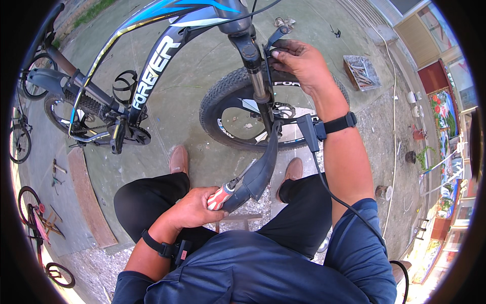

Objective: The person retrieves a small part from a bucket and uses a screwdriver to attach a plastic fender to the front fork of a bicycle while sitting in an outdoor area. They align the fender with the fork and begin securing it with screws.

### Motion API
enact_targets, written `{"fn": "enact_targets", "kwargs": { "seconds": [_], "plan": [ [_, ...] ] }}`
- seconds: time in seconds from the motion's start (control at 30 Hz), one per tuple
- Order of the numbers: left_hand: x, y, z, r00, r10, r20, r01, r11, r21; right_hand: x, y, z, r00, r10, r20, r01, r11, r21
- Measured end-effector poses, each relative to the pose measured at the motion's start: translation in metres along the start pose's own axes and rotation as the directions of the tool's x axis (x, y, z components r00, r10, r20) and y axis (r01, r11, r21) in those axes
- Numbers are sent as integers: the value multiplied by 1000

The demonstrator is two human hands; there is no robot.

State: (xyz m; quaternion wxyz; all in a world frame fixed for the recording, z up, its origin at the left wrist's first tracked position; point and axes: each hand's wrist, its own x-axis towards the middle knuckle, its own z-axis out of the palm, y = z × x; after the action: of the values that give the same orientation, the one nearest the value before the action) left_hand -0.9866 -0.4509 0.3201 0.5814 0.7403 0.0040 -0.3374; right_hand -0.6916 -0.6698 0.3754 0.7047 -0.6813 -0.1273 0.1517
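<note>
Fitting a front mudguard, seen from the head camera. Left hand (190, 210): fingers (202, 195) clamped together around 2 items at once, a red-and-white-handled screwdriver (223, 196) and the lower end of a curved black plastic mudguard (258, 172), which rises from the fingertips toward the fork. Beyond the mudguard's upper tip stands the black suspension fork (255, 76) of the black-and-blue mountain bicycle (152, 61), with the knobbly front tyre (223, 93) behind it. Right hand (298, 61): fingertips (276, 53) pinched on a small black bracket (271, 43) just beside the fork crown; whether a bolt sits between them cannot be told. Judgement: the step goes best if the bracket is held square to the fork while the mudguard is brought up to it, the guard centred over the tyre. Carrying tool and guard in 1 grip risks dropping either; the screwdriver would be better freed before fastening. An open metal box of tools (360, 72) lies on the concrete beyond the right hand
</note>
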Motion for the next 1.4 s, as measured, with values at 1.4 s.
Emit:
{"fn": "enact_targets", "kwargs": {
  "seconds": [1.4],
  "plan": [
    [0,8,2,999,-31,8,31,997,-69,0,3,11,933,-230,-278,49,843,-536]
  ]
}}
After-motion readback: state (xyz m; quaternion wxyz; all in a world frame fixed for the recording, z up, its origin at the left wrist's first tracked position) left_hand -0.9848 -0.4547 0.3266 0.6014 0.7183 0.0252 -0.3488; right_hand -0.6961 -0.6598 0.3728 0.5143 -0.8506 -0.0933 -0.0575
